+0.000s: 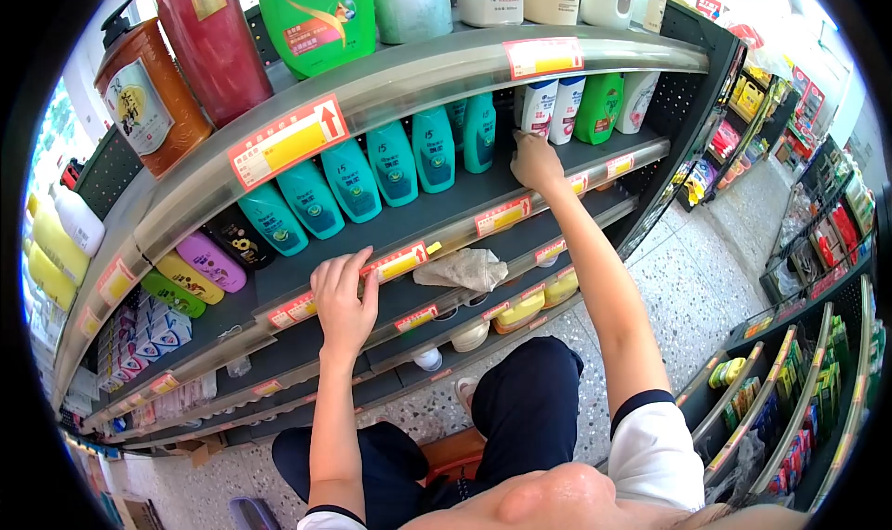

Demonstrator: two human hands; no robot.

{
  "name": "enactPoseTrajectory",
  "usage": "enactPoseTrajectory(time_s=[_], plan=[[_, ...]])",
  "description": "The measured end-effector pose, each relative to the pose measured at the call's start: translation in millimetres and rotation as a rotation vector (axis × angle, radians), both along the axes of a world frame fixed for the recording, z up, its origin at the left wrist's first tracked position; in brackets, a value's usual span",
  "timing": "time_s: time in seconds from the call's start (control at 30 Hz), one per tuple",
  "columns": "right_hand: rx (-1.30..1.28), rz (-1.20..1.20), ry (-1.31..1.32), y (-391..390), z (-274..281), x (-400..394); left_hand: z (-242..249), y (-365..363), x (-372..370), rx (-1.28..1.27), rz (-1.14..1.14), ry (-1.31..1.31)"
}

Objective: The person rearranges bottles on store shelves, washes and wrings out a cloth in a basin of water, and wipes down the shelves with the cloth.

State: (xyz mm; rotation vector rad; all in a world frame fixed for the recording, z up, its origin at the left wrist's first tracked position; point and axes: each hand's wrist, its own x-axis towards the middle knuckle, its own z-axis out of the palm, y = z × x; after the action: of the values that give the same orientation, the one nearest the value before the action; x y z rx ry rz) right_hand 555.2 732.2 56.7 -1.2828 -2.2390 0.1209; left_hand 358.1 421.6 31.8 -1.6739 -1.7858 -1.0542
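Observation:
My right hand (537, 163) reaches onto the middle shelf, its fingers curled against the lower part of a white shampoo bottle (539, 107). Its fingertips are partly hidden. A second white bottle (567, 109), a green bottle (599, 108) and a pale bottle (637, 101) stand just to the right. Left of that hand runs a row of several teal shampoo bottles (391, 163). My left hand (343, 298) lies on the shelf's front edge by a price tag (400, 261), fingers stretched and thumb apart, holding nothing. A crumpled greyish cloth (462, 270) lies on the shelf below.
Large bottles, among them a green Rejoice one (316, 19) and a brown pump bottle (153, 93), line the top shelf above my hands. Purple (212, 261) and yellow bottles stand at left. An orange stool (455, 456) is beneath me. Another rack (771, 418) stands at right.

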Motion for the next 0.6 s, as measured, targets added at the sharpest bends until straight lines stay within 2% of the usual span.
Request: enactPoseTrajectory(time_s=[0.27, 0.37, 0.47, 0.6], plan=[[-0.011, -0.011, -0.008, 8, -5, -2, 1, 0, 0, 0.004, -0.004, -0.003], [0.081, 0.116, 0.017, 12, -12, 0, 1, 0, 1, 0.007, -0.005, -0.009], [-0.013, 0.324, 0.092, 0, 2, 7, 1, 0, 0, 0.013, -0.007, -0.011], [-0.090, 0.350, 0.179, -12, 9, 9, 1, 0, 0, 0.017, -0.011, -0.006]])
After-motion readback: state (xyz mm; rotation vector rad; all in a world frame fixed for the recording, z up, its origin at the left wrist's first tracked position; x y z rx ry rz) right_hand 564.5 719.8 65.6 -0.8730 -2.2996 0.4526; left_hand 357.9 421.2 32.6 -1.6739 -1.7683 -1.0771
